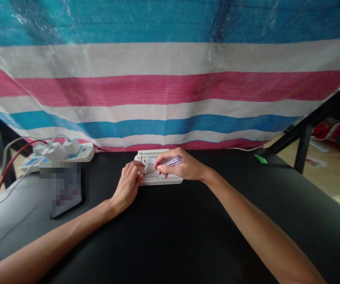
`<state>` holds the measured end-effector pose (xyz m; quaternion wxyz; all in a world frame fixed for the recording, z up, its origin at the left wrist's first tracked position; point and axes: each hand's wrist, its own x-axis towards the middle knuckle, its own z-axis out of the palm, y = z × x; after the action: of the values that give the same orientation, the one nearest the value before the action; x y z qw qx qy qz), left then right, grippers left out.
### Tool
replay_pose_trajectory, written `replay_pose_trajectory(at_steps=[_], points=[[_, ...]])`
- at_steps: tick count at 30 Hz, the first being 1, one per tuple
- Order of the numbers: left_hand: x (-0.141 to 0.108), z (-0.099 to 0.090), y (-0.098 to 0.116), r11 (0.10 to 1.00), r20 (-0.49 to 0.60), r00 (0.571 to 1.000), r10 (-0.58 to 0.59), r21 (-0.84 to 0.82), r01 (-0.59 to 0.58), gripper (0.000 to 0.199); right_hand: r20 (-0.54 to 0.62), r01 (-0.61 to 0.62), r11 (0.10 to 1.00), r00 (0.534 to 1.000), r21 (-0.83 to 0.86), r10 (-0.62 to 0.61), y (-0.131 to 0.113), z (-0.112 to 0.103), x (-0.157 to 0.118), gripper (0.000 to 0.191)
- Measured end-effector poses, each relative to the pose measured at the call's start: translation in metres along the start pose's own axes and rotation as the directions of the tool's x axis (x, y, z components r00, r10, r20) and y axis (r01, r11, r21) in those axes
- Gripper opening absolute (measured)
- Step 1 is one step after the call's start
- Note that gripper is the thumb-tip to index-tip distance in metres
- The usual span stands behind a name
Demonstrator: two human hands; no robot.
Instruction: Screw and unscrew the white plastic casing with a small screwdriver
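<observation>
A white device with rows of small holes (160, 180) lies on the black table near its back edge. Wrapped around a screwdriver with a clear purple handle (174, 161) are the fingers of my right hand (184, 165), above the device's right part. The thin shaft points left toward the device's left end. My left hand (129, 177) rests at that end with its fingers bent together over the device's edge; whatever is between the fingertips is too small to make out.
A white power strip (85, 153) with plugs and cables stands at the back left. In front of it is a blurred dark device (69, 203). A small green packet (261, 159) lies at the back right. A striped sheet (164, 90) hangs behind the black table (170, 236).
</observation>
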<state>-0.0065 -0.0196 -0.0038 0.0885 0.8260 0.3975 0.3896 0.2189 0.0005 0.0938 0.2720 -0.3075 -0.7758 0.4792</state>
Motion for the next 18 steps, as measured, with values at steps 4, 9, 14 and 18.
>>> replay_pose_trajectory(at_steps=[4,9,14,18], points=[[-0.0003,0.0014,-0.0011,1.0,0.004,1.0,-0.007,-0.023,0.007,0.014,0.002,0.0,1.0,1.0,0.018,0.0,-0.0007,0.0019,0.0005,0.018],[-0.0008,0.0013,-0.0018,0.999,0.021,1.0,-0.013,-0.04,0.014,0.014,0.009,0.015,1.0,1.0,0.008,-0.015,0.0009,0.0041,0.0015,0.016],[-0.0004,-0.0001,-0.001,0.998,0.018,1.0,-0.02,-0.053,0.021,0.014,0.018,0.026,1.0,0.999,-0.006,-0.026,0.0021,0.0042,0.002,0.015],[0.0,-0.0005,-0.0002,0.998,0.018,1.0,-0.018,-0.058,0.019,0.014,0.005,0.005,1.0,1.0,0.01,-0.005,0.0013,0.0033,0.0012,0.016]])
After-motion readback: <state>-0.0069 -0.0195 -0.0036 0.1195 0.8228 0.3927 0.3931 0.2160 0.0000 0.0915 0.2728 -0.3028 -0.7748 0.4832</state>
